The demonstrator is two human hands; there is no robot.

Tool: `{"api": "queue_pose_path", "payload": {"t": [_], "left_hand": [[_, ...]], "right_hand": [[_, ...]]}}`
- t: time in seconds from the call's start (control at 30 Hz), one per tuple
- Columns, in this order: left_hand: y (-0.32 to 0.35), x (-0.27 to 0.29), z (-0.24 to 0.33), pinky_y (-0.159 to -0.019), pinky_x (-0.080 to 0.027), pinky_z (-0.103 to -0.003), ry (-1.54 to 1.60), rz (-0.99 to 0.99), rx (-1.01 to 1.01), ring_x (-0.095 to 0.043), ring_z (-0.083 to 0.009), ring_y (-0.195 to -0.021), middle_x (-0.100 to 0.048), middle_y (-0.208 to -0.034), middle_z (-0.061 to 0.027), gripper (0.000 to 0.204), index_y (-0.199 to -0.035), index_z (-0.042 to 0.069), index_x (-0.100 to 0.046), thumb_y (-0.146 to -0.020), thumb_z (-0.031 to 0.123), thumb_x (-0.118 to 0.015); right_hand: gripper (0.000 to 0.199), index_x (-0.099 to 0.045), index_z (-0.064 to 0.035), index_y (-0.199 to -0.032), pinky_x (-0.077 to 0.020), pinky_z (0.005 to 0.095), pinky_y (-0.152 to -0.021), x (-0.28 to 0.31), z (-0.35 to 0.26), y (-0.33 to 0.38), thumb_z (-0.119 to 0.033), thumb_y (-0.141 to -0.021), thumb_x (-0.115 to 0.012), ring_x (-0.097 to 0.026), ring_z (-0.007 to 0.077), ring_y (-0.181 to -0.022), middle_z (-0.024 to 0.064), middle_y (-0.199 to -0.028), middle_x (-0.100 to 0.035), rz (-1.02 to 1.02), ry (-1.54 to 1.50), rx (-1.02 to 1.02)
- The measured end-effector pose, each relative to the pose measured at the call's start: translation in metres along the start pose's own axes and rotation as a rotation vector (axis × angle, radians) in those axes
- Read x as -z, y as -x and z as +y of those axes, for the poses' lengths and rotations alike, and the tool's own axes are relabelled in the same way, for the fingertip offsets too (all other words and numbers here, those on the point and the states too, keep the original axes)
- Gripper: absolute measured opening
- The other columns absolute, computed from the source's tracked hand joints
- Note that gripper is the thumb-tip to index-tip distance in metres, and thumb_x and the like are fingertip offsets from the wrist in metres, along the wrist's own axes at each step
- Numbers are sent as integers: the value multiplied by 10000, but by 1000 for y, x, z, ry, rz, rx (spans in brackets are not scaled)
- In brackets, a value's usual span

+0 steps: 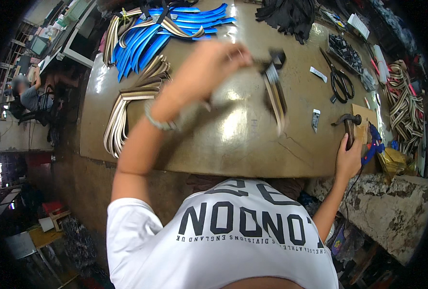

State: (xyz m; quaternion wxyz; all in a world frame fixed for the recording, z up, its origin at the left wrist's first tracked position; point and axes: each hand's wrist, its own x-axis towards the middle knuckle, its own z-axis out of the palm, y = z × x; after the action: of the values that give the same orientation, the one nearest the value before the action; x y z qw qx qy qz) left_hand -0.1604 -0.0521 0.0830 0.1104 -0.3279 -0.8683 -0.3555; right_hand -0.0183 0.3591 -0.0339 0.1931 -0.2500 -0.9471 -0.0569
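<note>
My right hand is wrapped round the handle of a hammer, whose dark metal head lies over a tan board at the table's right side. My left hand is raised over the middle of the table, smeared by motion, so its fingers cannot be read. Just right of its fingertips is a striped strap in brown, cream and black, with a black piece at its upper end. The strap is blurred too, and whether my hand touches it is unclear. Left of my forearm lies a bundle of folded striped straps.
Blue straps are heaped at the far left, and black straps at the back. Black-handled scissors lie beside a tray of small black parts. More striped straps hang at the right. A seated person is at far left.
</note>
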Motion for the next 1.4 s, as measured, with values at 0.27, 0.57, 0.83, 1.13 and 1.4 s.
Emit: {"api": "queue_pose_path", "payload": {"t": [0.27, 0.57, 0.83, 1.13, 1.4], "left_hand": [[-52, 188, -180, -896, -493, -312, -401, 96, 247, -657, -191, -984, -699, -1096, -116, 358, -1169, 30, -674, -928, 296, -673], [64, 136, 48, -891, -417, -342, 758, 497, -409, -588, -169, -953, -640, -1038, -91, 234, -1037, 17, -653, -949, 223, -585], [56, 99, 142, -364, -283, -231, 809, 264, -857, -399, -67, -396, -502, -632, 57, 649, -1404, 268, -455, -826, 210, -745], [59, 87, 166, -395, -287, -207, 753, 236, -886, -406, -75, -411, -525, -591, 28, 292, -1142, 138, -584, -879, 204, -693], [51, 38, 214, -404, -251, -222, 690, 977, -580, -394, -104, -417, -499, -549, -15, 259, -660, 81, -551, -849, 187, -694]], "right_hand": [[420, -607, -64, -1089, -525, 463, -665, 0, -1, 0, -457, -964, -528, -659, 370, -819, 147, -996, -647, -6, -5, -29], [381, -599, -51, -1166, -502, 436, -817, 32, -26, -13, -364, -949, -583, -635, 353, -952, 158, -1119, -609, 49, -53, 10], [189, -672, 15, -1009, -502, 403, -862, 10, -160, -132, -123, -910, -591, -646, 354, -939, 187, -994, -673, 56, -896, 501], [164, -703, -94, -987, -554, 443, -789, -84, -297, -200, -145, -854, -621, -611, 323, -1034, 106, -1085, -618, 42, -257, 631], [187, -721, -45, -956, -562, 330, -691, -68, -269, -187, -208, -874, -685, -690, 216, -756, 111, -915, -702, 59, -1007, 438]]}}
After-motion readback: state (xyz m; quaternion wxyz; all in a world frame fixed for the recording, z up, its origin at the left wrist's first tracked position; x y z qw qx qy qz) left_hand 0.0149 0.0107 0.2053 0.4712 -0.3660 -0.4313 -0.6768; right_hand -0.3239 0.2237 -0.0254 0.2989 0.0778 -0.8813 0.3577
